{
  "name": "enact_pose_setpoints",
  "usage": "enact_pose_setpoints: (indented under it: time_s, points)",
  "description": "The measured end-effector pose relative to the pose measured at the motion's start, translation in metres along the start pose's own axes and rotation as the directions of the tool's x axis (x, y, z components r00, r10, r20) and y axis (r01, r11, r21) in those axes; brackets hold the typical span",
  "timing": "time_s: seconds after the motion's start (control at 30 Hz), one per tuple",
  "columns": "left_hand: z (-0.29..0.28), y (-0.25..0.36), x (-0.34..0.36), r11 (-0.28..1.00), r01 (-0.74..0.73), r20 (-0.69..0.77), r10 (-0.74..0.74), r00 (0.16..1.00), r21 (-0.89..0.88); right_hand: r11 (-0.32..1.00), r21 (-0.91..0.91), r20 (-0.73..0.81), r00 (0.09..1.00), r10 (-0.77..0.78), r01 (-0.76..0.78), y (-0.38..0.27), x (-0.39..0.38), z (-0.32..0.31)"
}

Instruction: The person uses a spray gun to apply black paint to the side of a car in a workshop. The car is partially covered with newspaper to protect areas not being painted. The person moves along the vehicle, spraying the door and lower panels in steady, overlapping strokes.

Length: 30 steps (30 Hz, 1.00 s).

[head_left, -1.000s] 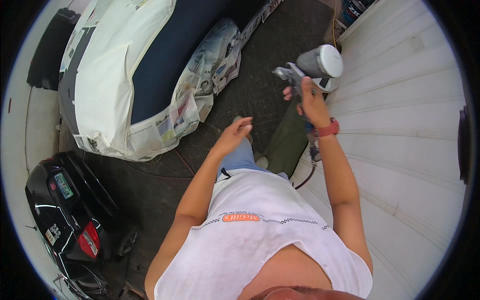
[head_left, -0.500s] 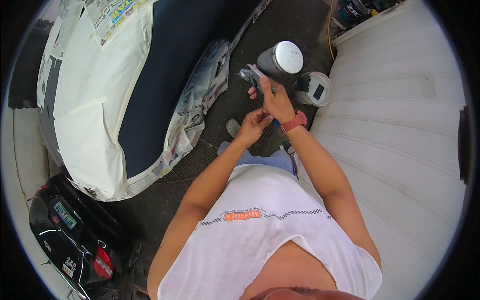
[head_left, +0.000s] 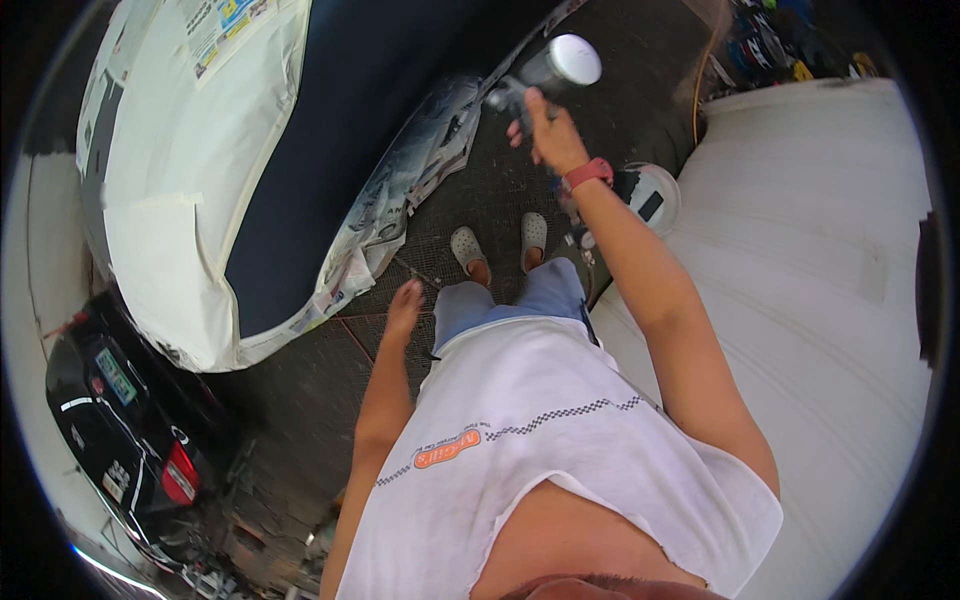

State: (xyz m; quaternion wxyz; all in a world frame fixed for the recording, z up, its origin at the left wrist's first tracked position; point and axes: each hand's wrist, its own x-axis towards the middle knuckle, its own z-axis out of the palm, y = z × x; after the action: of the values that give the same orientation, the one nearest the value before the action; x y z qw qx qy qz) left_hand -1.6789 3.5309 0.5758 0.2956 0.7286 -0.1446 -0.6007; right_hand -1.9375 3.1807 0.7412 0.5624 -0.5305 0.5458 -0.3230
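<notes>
My right hand (head_left: 553, 135), with a red watch on its wrist, is wrapped round the handle of a metallic paint spray gun (head_left: 512, 97). On top of the gun sits a grey cup with a round white lid (head_left: 574, 60). The gun is held out in front, close to the dark blue panel (head_left: 345, 130) of a masked car. My left hand (head_left: 404, 306) hangs low beside my thigh, slightly blurred. Its fingers look loosely extended, and nothing shows in them.
Newspaper (head_left: 385, 215) and white paper (head_left: 160, 240) mask the car around the panel. A whitish bucket (head_left: 655, 200) stands by the pale wall (head_left: 800, 250) at right. An orange hose (head_left: 703, 75) runs behind it. A black car (head_left: 130, 420) is parked at lower left.
My left hand has come away from beneath the spray gun and dropped to my left side. My right hand has carried the gun and its cup farther forward.
</notes>
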Motion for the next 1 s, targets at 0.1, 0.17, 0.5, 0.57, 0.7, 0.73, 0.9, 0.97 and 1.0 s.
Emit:
enact_pose_setpoints:
  time_s: [0.1,0.17,0.5,0.57,0.7,0.73,0.9,0.97,1.0]
  points:
    - [-0.045,-0.089,-0.036,0.988,0.126,-0.295,-0.095,0.951,0.088,1.000,-0.030,-0.118,0.993,-0.003,-0.001,-0.002,0.049,-0.045]
    - [-0.061,-0.138,-0.075,0.971,0.227,-0.432,-0.175,0.885,0.072,0.995,-0.087,-0.205,0.977,-0.062,0.045,-0.013,0.068,-0.057]
    - [0.091,-0.186,-0.146,0.963,0.245,-0.295,-0.269,0.917,-0.115,0.998,-0.014,0.180,0.982,-0.059,0.062,-0.015,0.026,-0.045]
    - [0.111,-0.191,-0.134,0.989,0.136,-0.278,-0.115,0.954,0.059,0.997,0.016,0.312,0.947,-0.077,0.075,-0.021,-0.002,-0.028]
    - [0.136,-0.161,-0.111,0.967,0.084,-0.417,0.026,0.909,0.242,0.981,0.056,0.521,0.832,-0.188,0.186,-0.025,-0.037,0.006]
    - [0.136,-0.142,-0.110,0.987,0.072,-0.438,-0.003,0.899,0.141,0.973,0.078,0.558,0.799,-0.224,0.218,-0.023,-0.044,0.013]
    - [0.121,-0.085,-0.112,0.996,0.084,-0.531,-0.077,0.844,-0.011,0.996,0.035,0.757,0.649,-0.081,0.083,-0.058,-0.057,0.027]
    - [0.119,-0.083,-0.112,0.997,0.066,-0.537,-0.082,0.840,-0.048,0.997,0.022,0.708,0.703,-0.068,0.074,-0.058,-0.047,0.026]
    - [0.117,-0.082,-0.109,0.996,0.055,-0.534,-0.081,0.841,-0.064,0.997,0.015,0.677,0.733,-0.062,0.071,-0.058,-0.040,0.022]
